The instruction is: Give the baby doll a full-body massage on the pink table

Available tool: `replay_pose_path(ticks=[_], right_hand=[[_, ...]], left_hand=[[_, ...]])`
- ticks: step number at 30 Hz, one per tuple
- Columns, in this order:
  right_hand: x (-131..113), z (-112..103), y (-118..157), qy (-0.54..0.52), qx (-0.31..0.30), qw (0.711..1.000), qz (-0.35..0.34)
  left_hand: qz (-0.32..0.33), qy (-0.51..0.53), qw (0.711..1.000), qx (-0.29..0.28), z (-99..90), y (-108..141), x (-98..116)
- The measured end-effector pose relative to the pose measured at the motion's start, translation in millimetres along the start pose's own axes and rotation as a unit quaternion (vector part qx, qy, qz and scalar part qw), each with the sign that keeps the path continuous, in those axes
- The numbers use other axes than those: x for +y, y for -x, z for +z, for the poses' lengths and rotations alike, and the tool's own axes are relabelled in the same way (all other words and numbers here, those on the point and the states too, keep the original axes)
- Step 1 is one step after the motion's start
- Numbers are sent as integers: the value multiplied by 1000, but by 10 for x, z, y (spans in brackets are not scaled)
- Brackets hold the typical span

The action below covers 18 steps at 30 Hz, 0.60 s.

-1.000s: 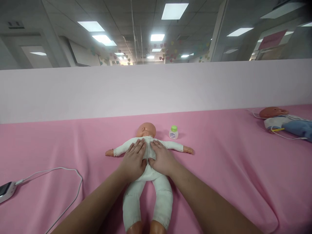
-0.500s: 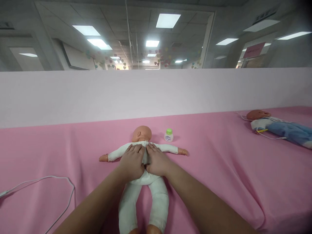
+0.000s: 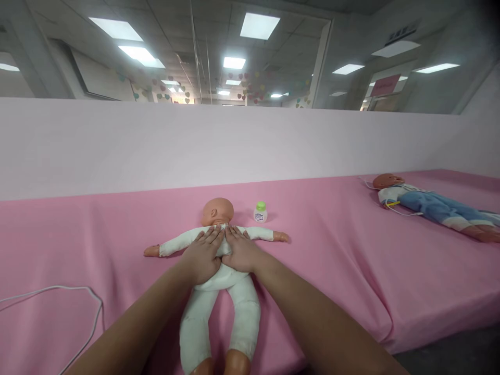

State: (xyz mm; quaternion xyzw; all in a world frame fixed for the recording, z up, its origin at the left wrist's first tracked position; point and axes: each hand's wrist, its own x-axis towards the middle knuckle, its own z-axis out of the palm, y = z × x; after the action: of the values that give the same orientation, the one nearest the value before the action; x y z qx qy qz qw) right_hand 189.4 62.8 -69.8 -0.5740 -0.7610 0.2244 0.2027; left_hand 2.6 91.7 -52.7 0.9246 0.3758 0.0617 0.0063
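A baby doll with a white cloth body lies face down on the pink sheet, head turned to the left and arms spread wide. My left hand rests flat on the left half of its upper back, fingers stretched toward the shoulder. Beside it, my right hand lies flat on the right half, with the two thumbs close together over the doll's spine. Just beyond the doll's right-side arm stands a small clear bottle with a green cap.
Pink sheet covers the table. On the far right lies a second doll in blue clothes, with a thin white tube. A white cable curves at the lower left. Behind runs a low white wall with glass above.
The view has swung to the right, so everything sits further left and more of the second doll shows. My hands have slid up the doll's back a little, fingers nearer its neck.
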Motion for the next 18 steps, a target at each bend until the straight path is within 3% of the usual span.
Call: replay_pose_path(ticks=[5,9,11,14,16,18], right_hand=[[-12,-32,89,-18,79,996,-23],[-46,-131,184,-22,176,984,-11],[-64,-188,229,-7,196,980,32],[-78,-243,290,29,184,977,99],[-78,-251,321,31,151,980,129],[-77,-243,337,9,122,983,138]], left_hand=[[-18,60,995,74,-51,108,-107],[-126,85,981,123,-307,207,-135],[-205,81,968,116,-421,230,-134],[-283,83,954,50,-467,235,-180],[-298,104,949,10,-419,227,-239],[-289,137,947,16,-344,212,-283]])
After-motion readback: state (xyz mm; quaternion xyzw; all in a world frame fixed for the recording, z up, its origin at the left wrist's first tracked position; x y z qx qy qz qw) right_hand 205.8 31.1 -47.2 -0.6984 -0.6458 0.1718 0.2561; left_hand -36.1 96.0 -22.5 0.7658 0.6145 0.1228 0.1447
